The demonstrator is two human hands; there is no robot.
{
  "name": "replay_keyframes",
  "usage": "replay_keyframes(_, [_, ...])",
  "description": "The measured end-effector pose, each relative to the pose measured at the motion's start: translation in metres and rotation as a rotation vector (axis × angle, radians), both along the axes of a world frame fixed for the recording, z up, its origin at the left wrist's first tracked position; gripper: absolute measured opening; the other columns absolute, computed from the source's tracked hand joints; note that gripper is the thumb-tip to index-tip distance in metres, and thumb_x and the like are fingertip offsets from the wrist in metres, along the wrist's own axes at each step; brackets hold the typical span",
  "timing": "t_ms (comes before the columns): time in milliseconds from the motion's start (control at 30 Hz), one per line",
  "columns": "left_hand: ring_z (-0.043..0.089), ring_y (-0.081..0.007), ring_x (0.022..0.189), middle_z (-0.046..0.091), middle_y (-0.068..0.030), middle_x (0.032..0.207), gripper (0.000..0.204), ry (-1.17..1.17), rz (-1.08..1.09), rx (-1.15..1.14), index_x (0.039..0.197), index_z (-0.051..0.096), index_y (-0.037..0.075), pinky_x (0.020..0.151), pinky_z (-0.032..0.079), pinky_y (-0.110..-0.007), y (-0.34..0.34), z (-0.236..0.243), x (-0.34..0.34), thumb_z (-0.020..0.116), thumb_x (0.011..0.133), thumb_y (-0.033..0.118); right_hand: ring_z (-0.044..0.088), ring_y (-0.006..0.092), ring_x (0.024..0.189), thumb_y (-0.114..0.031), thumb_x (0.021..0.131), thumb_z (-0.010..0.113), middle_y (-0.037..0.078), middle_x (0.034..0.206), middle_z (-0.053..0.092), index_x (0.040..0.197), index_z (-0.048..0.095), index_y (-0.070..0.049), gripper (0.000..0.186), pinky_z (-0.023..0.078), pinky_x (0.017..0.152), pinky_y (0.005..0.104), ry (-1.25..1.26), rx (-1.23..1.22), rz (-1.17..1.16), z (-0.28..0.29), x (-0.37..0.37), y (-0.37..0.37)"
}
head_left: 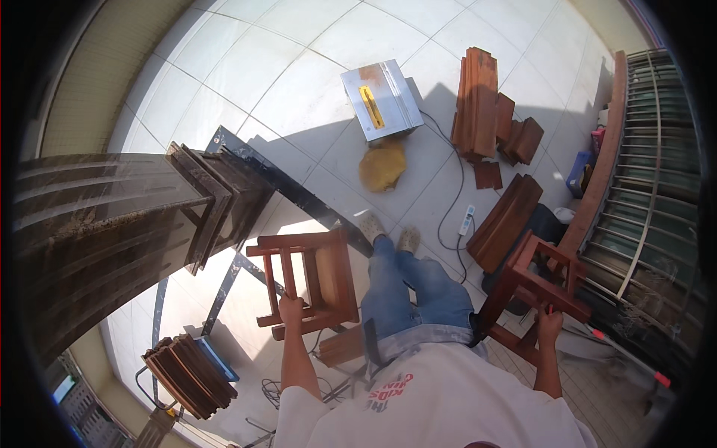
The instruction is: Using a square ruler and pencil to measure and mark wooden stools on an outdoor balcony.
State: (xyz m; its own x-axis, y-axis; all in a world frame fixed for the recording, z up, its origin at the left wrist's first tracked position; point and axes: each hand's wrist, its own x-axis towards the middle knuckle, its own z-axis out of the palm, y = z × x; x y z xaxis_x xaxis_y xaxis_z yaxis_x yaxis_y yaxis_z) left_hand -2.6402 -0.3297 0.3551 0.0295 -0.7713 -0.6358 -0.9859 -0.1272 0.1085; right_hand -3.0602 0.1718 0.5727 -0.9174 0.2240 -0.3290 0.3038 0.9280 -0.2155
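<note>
My left hand grips the frame of a reddish wooden chair that hangs at my left side, above the tiled floor. My right hand grips a rail of a second reddish wooden chair at my right side, close to the metal balcony railing. My legs in blue jeans and light shoes show between the two chairs.
A table saw sits on the floor ahead, with a sawdust pile and a power strip on a cable. Stacks of red wooden boards lie at right. A tall dark slatted stack stands at left.
</note>
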Motion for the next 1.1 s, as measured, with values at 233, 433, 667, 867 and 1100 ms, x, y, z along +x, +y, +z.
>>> replay_keyframes(233, [0.054,-0.0195,0.04,0.056,-0.008,0.059,0.019,0.282,0.462,-0.016,0.091,0.059,-0.004,0.035,0.041,-0.034,-0.006,-0.078,-0.007,0.058,0.073,0.002,0.065,0.0189,0.088,-0.015,0.088,0.072,0.016,0.097,0.072,0.109,0.065,0.009,0.033,0.051,0.081,0.0351,0.309,-0.287,0.307,-0.041,-0.112,-0.091])
replay_keyframes(433, [0.042,-0.0148,0.037,0.043,-0.0002,0.056,0.01,0.536,0.861,0.065,0.084,0.05,0.001,0.034,0.035,-0.031,-0.017,-0.161,0.011,0.055,0.076,-0.003,0.06,0.011,0.067,-0.014,0.091,0.069,0.007,0.082,0.065,0.095,0.064,-0.001,0.015,0.046,0.061,0.0289,0.425,-0.289,0.387,-0.102,-0.158,-0.188])
replay_keyframes(667, [0.045,-0.0156,0.041,0.044,-0.0021,0.057,0.013,0.643,0.899,-0.002,0.081,0.05,0.004,0.036,0.035,-0.031,-0.011,-0.232,0.03,0.054,0.074,-0.006,0.063,0.0139,0.089,-0.011,0.086,0.074,0.005,0.092,0.067,0.105,0.067,0.004,0.025,0.047,0.083,0.0289,0.374,-0.829,0.316,-0.174,-0.187,-0.29])
replay_keyframes(867, [0.044,-0.0117,0.042,0.044,0.0012,0.059,0.015,0.557,0.902,0.05,0.078,0.049,0.008,0.034,0.033,-0.027,-0.007,-0.301,0.072,0.057,0.08,-0.004,0.059,0.0087,0.071,-0.008,0.084,0.073,0.005,0.084,0.067,0.099,0.067,0.003,0.019,0.045,0.063,0.0254,0.526,-1.15,0.522,-0.205,-0.195,-0.346])
replay_keyframes(1100, [0.045,-0.0122,0.04,0.044,-0.0001,0.056,0.015,0.782,0.987,-0.022,0.083,0.047,0.007,0.034,0.035,-0.028,0.012,-0.357,0.142,0.06,0.084,-0.001,0.055,0.0119,0.052,-0.007,0.085,0.071,0.005,0.064,0.061,0.088,0.066,0.001,0.01,0.042,0.052,0.0259,0.579,-1.328,0.578,-0.218,-0.159,-0.416])
